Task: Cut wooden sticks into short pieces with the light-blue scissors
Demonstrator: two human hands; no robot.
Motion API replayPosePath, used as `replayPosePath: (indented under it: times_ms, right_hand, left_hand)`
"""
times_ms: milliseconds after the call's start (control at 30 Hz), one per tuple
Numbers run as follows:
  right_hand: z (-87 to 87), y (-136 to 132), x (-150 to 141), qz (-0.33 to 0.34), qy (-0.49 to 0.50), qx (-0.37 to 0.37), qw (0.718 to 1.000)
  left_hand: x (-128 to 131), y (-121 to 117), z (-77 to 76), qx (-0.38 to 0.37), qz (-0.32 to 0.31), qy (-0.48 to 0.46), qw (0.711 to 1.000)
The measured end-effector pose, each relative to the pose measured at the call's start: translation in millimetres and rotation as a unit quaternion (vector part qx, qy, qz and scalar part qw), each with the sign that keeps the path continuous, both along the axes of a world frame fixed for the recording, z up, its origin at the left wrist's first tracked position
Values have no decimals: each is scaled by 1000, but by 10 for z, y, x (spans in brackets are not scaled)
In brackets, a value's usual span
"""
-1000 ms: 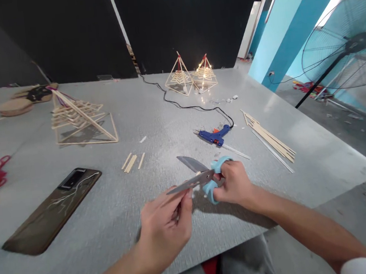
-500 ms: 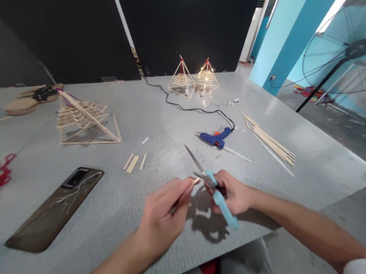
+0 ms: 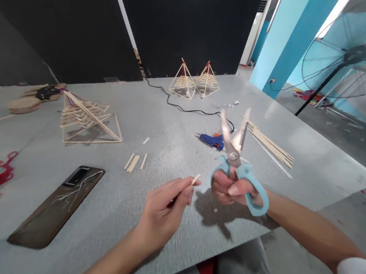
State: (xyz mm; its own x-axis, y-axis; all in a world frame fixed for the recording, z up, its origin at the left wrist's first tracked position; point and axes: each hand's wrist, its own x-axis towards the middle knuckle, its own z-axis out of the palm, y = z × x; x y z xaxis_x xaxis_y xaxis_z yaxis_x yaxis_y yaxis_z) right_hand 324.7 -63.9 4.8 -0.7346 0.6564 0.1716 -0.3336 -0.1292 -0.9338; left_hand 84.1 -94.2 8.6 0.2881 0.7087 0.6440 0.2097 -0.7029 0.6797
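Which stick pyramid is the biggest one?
The pyramid on the left, near the phone. It looks much bigger than the two small pyramids standing side by side at the far end of the table, beside the black cord.

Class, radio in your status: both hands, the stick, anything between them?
Left hand pinching short wooden stick. Right hand gripping scissors, blades open, pointing up. Stick clear of blades; nothing between.

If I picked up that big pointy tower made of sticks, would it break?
Probably, if squeezed. The stick pyramid is built from thin wooden strips with open gaps between them, so it looks light and likely fragile. Its wide square base lies flat on the table, so a gentle push would more likely slide it than tip it.
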Motion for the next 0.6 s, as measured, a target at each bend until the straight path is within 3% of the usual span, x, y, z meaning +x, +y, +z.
replayPosePath:
  times_ms: [100,133,167,233,300,467,533,600]
  right_hand:
    - [312,-153,183,-132,66,43,988]
    - [418,-243,265,-234,94,84,964]
    - [518,-344,352,-355,124,127,918]
    - [685,-547,516,-549,149,197,799]
    - [793,-692,622,-645,139,200,725]
    - [890,-693,462,-668,158,212,696]
    - [901,-620,318,-664,115,185,715]
    - [883,-542,205,-681,27,189,707]
  left_hand:
    - [4,-14,-14,-42,3,-9,999]
    - [6,-13,-23,-54,4,-11,998]
    - [8,-8,-36,-65,5,-13,998]
    - [13,12,-71,-84,9,-17,996]
    - [19,42,-109,-99,16,-24,995]
    - [33,88,-126,-115,16,-54,992]
    - [25,104,-121,-111,8,-74,991]
    - [3,144,-143,-110,21,-78,991]
